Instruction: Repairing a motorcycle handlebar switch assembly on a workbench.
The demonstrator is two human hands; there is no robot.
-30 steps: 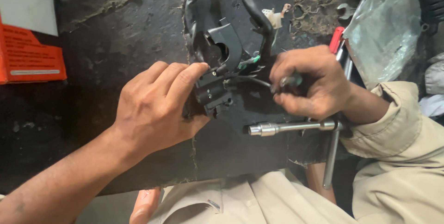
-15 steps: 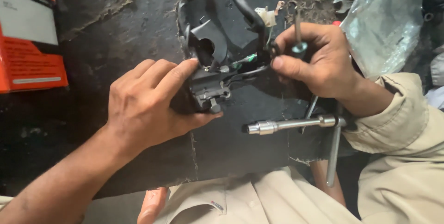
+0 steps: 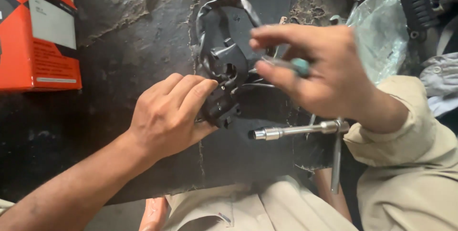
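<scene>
Left hand [image 3: 167,116] is gripping a black switch housing [image 3: 224,73]; right hand [image 3: 319,69] is pinching a teal-handled screwdriver [image 3: 296,65].
The blurred tool could be slipping off and gouging the housing.

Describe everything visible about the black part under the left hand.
The black part looks like moulded plastic, with a curved grey-edged shell at the top and a blocky lower end with recesses. It lies on the dark worn bench. The left hand presses its lower end; the right hand, blurred, holds a green-handled tool beside it.
</scene>
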